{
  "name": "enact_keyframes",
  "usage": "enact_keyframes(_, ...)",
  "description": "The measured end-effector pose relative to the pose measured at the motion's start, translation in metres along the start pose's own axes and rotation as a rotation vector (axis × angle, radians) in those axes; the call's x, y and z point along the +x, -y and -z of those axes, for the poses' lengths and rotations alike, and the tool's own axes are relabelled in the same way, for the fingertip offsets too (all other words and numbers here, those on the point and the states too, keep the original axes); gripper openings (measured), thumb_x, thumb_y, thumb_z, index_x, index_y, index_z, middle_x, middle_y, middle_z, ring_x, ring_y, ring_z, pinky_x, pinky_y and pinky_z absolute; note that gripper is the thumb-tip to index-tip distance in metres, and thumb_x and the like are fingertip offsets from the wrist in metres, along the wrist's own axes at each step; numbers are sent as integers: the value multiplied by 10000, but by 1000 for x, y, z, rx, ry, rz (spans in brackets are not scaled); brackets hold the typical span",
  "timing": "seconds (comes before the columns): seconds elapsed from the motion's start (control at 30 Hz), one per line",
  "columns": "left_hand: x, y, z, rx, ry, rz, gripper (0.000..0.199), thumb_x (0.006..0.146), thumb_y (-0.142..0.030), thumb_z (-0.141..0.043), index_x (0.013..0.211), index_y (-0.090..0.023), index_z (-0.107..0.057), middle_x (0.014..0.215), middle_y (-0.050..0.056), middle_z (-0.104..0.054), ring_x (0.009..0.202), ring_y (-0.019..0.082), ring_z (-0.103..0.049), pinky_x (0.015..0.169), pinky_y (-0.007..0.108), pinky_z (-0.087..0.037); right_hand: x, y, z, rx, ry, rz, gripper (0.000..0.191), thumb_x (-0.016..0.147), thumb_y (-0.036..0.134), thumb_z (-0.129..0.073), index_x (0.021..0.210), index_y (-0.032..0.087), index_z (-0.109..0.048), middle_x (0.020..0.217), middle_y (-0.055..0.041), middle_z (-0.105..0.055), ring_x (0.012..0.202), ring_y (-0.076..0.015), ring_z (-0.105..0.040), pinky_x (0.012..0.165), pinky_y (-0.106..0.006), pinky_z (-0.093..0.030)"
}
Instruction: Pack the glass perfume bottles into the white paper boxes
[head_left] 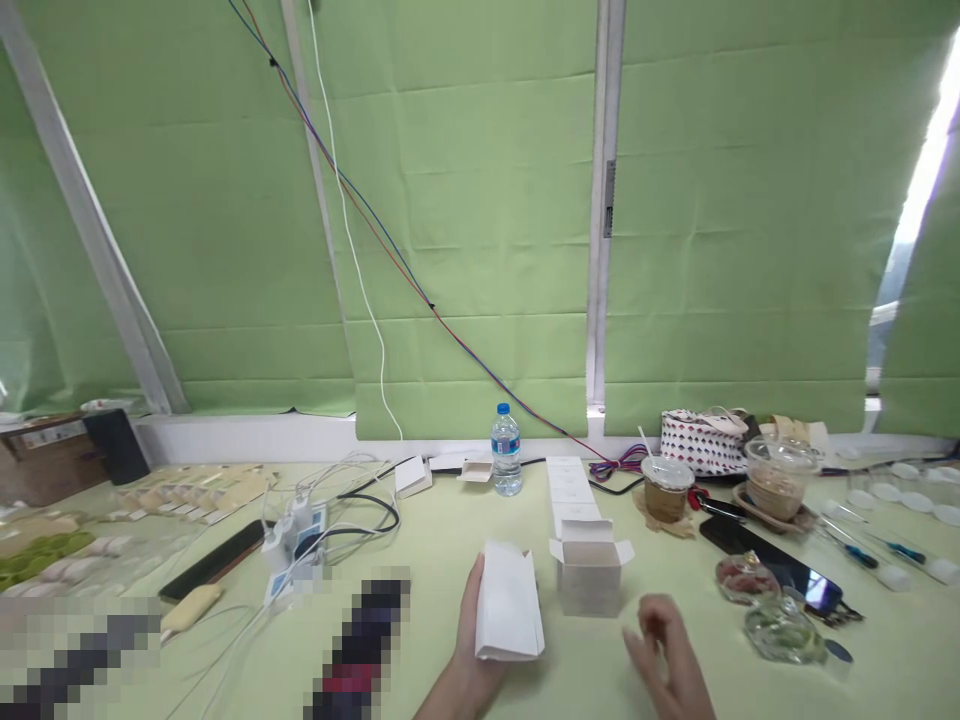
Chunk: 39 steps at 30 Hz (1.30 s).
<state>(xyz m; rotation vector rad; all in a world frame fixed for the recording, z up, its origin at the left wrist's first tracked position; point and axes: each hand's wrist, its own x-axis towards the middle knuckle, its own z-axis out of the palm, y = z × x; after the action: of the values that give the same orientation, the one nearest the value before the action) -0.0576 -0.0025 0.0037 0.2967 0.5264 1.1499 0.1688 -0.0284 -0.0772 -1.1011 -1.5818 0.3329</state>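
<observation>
My left hand (469, 645) is wrapped round the side and underside of a white paper carton (510, 605), held tilted above the table. To its right, my right hand (664, 645) has curled fingers with the thumb apart, and nothing shows in it. Between and just beyond my hands stands an open white box (590, 585) with its flaps spread; neither hand touches it. Behind that box runs a row of closed white boxes (570, 490).
A water bottle (506, 455) stands at the back, near small open cartons (412, 477). Cables and a power strip (289, 545) lie left. On the right are a drink cup (667, 485), a phone (780, 570), a plastic bowl (780, 480), wrapped items (784, 630) and screwdrivers (859, 555).
</observation>
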Motion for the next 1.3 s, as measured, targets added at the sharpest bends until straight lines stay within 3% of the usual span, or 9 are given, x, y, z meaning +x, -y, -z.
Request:
enact_keyframes(0.1, -2, -2, -4, 12, -46, -39, 633, 836, -470, -580, 1272, -15, -521, 860, 162, -758, 733, 278, -721, 688, 358, -548, 20, 0, 6, 21, -141, -234, 363, 868, 444, -537, 1137, 218, -445, 860, 0, -502, 677, -176, -508, 695, -324, -464)
enact_keyframes(0.23, 0, -4, -3, 0, -62, -56, 609, 839, -448, -582, 1252, -4, -532, 842, 157, -760, 716, 271, -722, 644, 334, -546, 44, -4, 7, 67, -16, -222, 437, 767, 496, -635, 1089, 212, -557, 1101, -66, -517, 963, -249, -516, 907, -392, -416)
enact_keyframes(0.53, 4, -16, 6, -76, -90, -103, 513, 846, -420, -578, 1210, -60, -565, 803, 121, -760, 671, 248, -722, 626, 323, -544, 40, -1, 31, 994, 159, -633, 423, 724, 581, -660, 961, 230, -669, 853, -63, -668, 771, -238, -605, 698, -360, -474)
enact_keyframes(0.7, 2, -14, 1, -14, -73, -74, 528, 845, -441, -564, 1211, -59, -553, 806, 129, -753, 662, 251, -717, 583, 320, -541, 44, 8, 42, 1156, 241, -610, 367, 774, 561, -577, 923, 245, -691, 785, -64, -638, 659, -197, -566, 610, -336, -469)
enact_keyframes(0.83, 1, -12, -3, 50, -102, -99, 490, 818, -441, -596, 1171, -102, -571, 769, 94, -740, 618, 227, -705, 563, 308, -539, 45, 10, 39, 1066, 210, -626, 356, 757, 537, -632, 939, 235, -679, 802, -51, -661, 725, -207, -599, 645, -320, -463)
enact_keyframes(0.97, 0, -17, -2, 411, -177, -214, 576, 753, -533, -639, 1202, -197, -509, 618, 1, -643, 542, 217, -665, 501, 296, -505, 45, 13, 32, 718, 292, -488, 345, 711, 467, -715, 907, 192, -641, 631, 18, -588, 614, -179, -560, 583, -275, -420)
enact_keyframes(1.1, -1, -31, 4, 991, -234, -410, 625, 728, -602, -613, 1222, -256, -449, 878, 24, -626, 650, 197, -649, 579, 294, -494, 43, 19, 24, 324, 236, -372, 265, 710, 389, -689, 890, 227, -583, 590, 39, -545, 555, -195, -538, 526, -295, -415)
enact_keyframes(1.2, -4, -39, 5, 1495, -327, -513, 639, 762, -590, -529, 1271, -221, -414, 1159, 106, -554, 896, 261, -634, 754, 352, -484, 43, 24, 30, 173, 201, -299, 181, 744, 343, -656, 886, 269, -571, 736, -19, -625, 600, -234, -563, 576, -362, -466)
enact_keyframes(1.3, -8, -38, 4, 1989, -449, -464, 643, 814, -551, -424, 1344, -192, -358, 1232, 148, -507, 952, 314, -608, 777, 407, -459, 53, 22, 58, -102, 107, -102, 173, 859, 350, -519, 1014, 303, -579, 991, -76, -649, 744, -257, -606, 734, -414, -493)
